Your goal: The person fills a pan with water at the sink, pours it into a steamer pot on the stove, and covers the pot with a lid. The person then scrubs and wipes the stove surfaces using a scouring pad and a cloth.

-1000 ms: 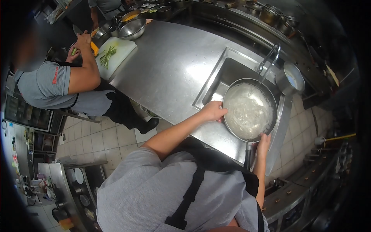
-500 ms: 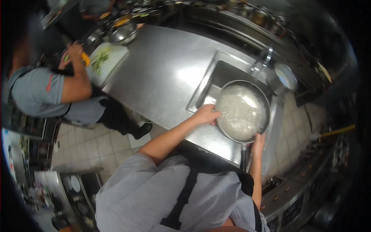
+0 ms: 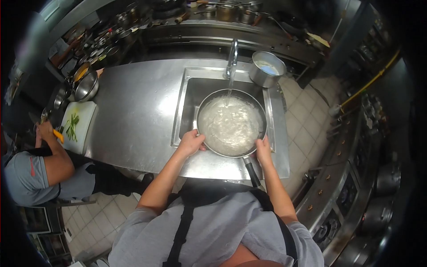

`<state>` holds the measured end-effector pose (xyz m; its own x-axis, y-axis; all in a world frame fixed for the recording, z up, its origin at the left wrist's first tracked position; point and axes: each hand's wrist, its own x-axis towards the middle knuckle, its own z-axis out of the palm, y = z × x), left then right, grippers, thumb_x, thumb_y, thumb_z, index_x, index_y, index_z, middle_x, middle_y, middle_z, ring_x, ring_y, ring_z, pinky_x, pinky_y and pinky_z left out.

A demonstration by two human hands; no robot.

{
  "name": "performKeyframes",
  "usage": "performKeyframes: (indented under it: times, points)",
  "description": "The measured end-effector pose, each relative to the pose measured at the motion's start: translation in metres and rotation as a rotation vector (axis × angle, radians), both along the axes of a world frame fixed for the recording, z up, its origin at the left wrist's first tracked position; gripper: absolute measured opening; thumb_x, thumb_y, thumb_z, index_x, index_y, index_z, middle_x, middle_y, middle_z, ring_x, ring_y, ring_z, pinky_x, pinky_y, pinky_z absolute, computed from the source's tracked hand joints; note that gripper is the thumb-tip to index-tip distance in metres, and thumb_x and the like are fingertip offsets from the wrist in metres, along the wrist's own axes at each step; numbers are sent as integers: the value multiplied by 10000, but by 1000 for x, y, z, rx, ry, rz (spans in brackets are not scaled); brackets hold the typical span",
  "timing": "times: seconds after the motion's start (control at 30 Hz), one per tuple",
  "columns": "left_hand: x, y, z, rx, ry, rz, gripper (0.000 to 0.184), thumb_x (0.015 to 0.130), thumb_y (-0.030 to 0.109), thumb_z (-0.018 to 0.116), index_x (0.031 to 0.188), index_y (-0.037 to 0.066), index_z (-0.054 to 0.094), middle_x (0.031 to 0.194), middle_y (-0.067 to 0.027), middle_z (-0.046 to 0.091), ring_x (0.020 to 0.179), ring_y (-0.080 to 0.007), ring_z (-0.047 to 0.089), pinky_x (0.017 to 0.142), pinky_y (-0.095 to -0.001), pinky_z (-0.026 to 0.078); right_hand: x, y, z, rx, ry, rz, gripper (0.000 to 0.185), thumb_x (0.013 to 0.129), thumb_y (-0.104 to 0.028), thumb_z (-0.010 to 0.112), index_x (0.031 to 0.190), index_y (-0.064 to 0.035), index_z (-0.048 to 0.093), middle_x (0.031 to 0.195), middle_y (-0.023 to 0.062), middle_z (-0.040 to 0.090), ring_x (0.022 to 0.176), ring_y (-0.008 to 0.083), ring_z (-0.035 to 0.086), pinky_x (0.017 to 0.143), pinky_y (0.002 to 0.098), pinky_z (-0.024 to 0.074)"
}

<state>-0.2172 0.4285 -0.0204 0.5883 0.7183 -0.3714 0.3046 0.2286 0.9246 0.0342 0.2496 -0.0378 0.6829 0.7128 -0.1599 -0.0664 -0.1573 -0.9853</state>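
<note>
A round metal pan (image 3: 231, 124) full of water is held over the sink (image 3: 191, 91), its black handle pointing down toward my body. Water runs into it from the curved faucet (image 3: 232, 58). My left hand (image 3: 192, 143) grips the pan's left rim, thumb at the edge and fingers partly hidden beneath. On the right rim, near the handle, my right hand (image 3: 263, 149) is closed, with its fingers mostly under the pan. Behind the sink's right corner stands a metal pot (image 3: 267, 69) with something light blue inside.
At the left a co-worker (image 3: 44, 173) holds a knife near a white cutting board (image 3: 80, 127) with green strips. Metal bowls (image 3: 86, 86) sit behind the board. A stove (image 3: 331, 204) stands at the right, and a steel shelf (image 3: 222, 33) crosses the back.
The camera view has turned right, so the pan, sink and my hands appear further left and the co-worker lower left. Both hands keep their hold on the pan under the running water.
</note>
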Motion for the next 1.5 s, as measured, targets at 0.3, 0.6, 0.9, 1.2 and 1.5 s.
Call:
performKeyframes:
  times: [0.3,0.6,0.9,1.2,1.5]
  points:
    - [0,3,-9,-39,-15,21,266,912,97,536,1084,-96,597,904,-145,689,598,-174,656,579,-272,565,4,0,-5,-23,-74,11,467,866,-190,509,1313,-61,457,928,101,608,595,157,588,416,281,487]
    - [0,3,-14,-26,-39,44,341,877,186,551,1031,-110,623,849,-173,703,617,-212,699,603,-305,549,3,-2,4,-83,-3,44,501,867,-211,505,1336,-52,426,956,118,611,606,175,598,413,281,489]
    - [0,0,-5,-84,-33,38,344,884,163,537,1067,-119,609,863,-176,701,642,-213,694,609,-301,561,2,0,12,-96,-2,37,431,878,-204,488,1274,-39,442,905,123,619,569,171,601,415,282,492]
    - [1,-2,2,-54,2,27,338,883,156,531,1039,-136,598,869,-201,697,656,-226,694,606,-303,566,7,0,5,-108,1,49,406,887,-195,480,1252,-22,440,791,118,617,487,175,584,407,287,487]
    - [1,-2,1,-80,5,24,291,917,184,537,1070,-57,595,870,-154,699,630,-207,688,615,-288,556,5,0,11,-110,27,52,407,878,-187,484,1251,-30,438,786,117,616,486,168,585,407,286,488]
